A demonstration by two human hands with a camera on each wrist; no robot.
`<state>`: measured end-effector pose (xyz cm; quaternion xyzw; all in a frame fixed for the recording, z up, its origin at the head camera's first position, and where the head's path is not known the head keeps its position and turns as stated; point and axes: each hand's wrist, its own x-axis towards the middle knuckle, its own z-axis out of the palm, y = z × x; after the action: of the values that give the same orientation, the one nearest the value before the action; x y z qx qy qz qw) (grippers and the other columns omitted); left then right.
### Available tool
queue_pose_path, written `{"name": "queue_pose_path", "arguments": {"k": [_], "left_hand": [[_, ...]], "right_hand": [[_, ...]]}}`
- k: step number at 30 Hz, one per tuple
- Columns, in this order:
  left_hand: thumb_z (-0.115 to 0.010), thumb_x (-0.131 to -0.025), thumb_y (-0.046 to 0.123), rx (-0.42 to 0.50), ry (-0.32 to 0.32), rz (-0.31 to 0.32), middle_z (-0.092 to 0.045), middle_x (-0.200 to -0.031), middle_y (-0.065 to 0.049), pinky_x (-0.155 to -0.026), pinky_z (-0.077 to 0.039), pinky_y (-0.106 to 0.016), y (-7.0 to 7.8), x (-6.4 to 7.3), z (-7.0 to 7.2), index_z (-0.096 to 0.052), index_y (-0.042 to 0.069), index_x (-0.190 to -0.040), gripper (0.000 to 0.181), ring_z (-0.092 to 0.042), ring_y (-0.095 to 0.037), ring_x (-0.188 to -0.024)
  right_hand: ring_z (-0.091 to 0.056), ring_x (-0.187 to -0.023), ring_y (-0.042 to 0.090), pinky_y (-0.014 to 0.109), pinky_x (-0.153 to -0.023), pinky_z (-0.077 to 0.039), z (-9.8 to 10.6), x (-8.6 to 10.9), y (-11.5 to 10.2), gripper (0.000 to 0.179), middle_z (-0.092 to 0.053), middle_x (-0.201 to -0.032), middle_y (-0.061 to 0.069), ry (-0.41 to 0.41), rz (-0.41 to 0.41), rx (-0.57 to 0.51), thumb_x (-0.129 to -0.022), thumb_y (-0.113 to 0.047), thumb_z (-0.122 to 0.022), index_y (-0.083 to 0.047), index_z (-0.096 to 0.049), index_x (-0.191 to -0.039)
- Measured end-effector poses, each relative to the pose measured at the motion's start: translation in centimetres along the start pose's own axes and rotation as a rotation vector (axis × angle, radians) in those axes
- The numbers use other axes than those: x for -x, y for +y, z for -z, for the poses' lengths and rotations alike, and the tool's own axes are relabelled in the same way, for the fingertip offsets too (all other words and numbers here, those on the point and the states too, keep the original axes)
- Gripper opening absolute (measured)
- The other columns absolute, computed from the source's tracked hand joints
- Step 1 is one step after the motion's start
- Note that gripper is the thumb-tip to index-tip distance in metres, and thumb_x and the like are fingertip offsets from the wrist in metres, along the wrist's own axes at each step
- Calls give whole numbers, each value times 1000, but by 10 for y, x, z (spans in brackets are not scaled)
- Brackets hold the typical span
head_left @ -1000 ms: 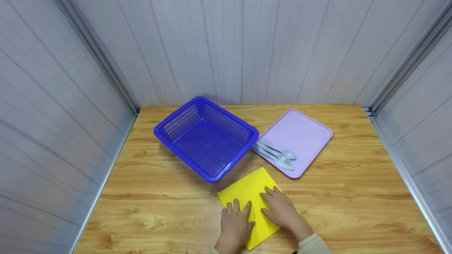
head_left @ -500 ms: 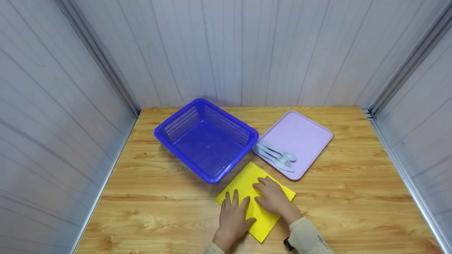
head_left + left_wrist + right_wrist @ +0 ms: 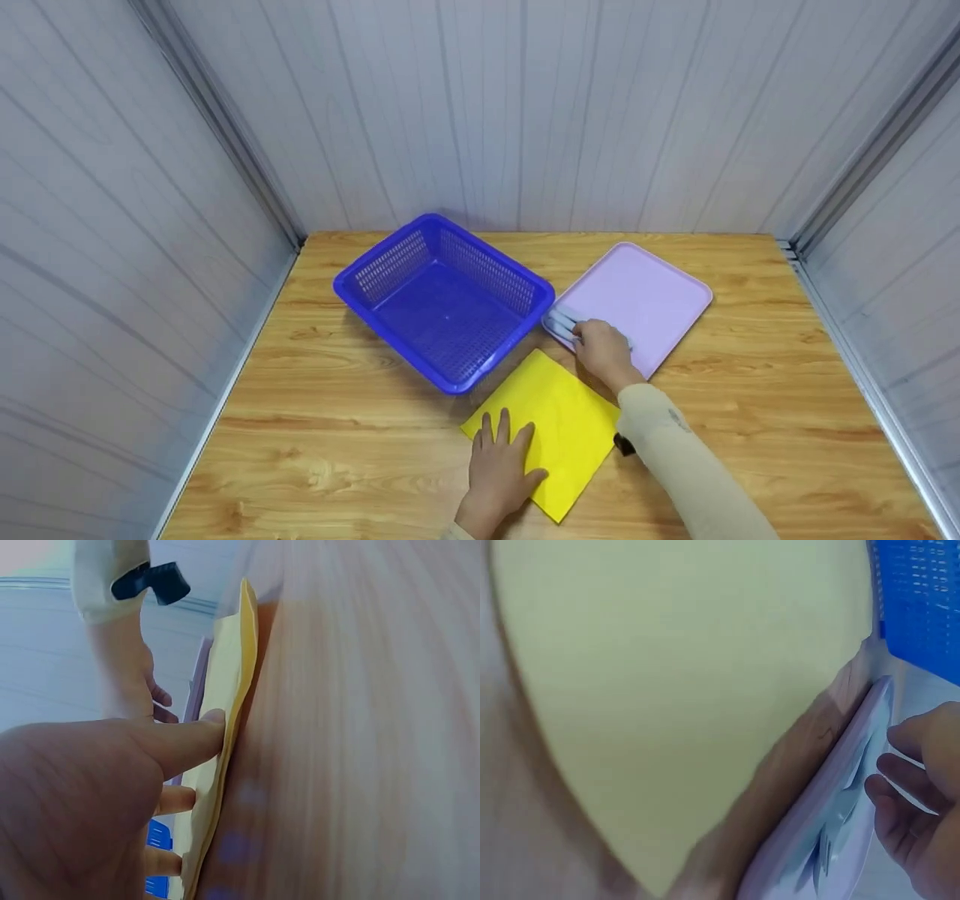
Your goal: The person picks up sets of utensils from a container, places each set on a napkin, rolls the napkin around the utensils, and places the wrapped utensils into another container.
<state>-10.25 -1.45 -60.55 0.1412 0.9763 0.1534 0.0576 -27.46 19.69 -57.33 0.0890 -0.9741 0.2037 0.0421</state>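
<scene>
A folded yellow cloth (image 3: 574, 420) lies flat on the wooden table. My left hand (image 3: 499, 469) rests on its left part with fingers spread; in the left wrist view the thumb (image 3: 199, 742) presses by the folded edge. My right hand (image 3: 606, 352) reaches over the pink tray (image 3: 649, 289), at the pale grey cutlery (image 3: 561, 322) lying along the tray's near left side. A spoon, fork and knife make up this cutlery, partly hidden under the hand. In the right wrist view its fingers (image 3: 889, 810) are loosely bent close over the cutlery, holding none of it.
A blue perforated plastic basket (image 3: 450, 386) stands left of the tray, its right corner close to the tray's edge. Pale panel walls (image 3: 480, 112) enclose the table at the back and both sides.
My right hand has left the cloth and moved forward and right to the cutlery. The cloth was turned under both hands earlier; my left hand stays on it.
</scene>
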Motion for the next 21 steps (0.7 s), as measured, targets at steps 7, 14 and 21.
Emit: {"name": "queue_pose_path", "arguments": {"k": [7,14,21], "left_hand": [[-66,-84,56,27,-15,2,-27,-154,-22,-108,-27,-59,-1,2,0,-47,22,-144,71,-20,-50,-139],[-65,-84,57,24,-23,5,-26,-155,-20,-108,-27,-58,-1,2,-3,-46,24,-145,71,-19,-48,-139],[-71,-82,53,70,90,9,-33,-150,-24,-109,-26,-58,-8,3,-7,-51,13,-141,73,-23,-51,-137]], "right_hand": [[-60,-67,30,47,-59,-51,-7,-20,-3,16,-62,-73,10,-65,-11,85,-89,-5,-60,-4,-64,-74],[-58,-66,28,45,-59,-50,-8,-29,-2,12,-60,-71,9,-168,-7,147,-89,-5,-60,-4,-63,-77],[-60,-70,31,48,-61,-52,-6,-36,-3,4,-62,-74,13,-226,88,231,-83,-4,-65,-2,-63,-80]]}}
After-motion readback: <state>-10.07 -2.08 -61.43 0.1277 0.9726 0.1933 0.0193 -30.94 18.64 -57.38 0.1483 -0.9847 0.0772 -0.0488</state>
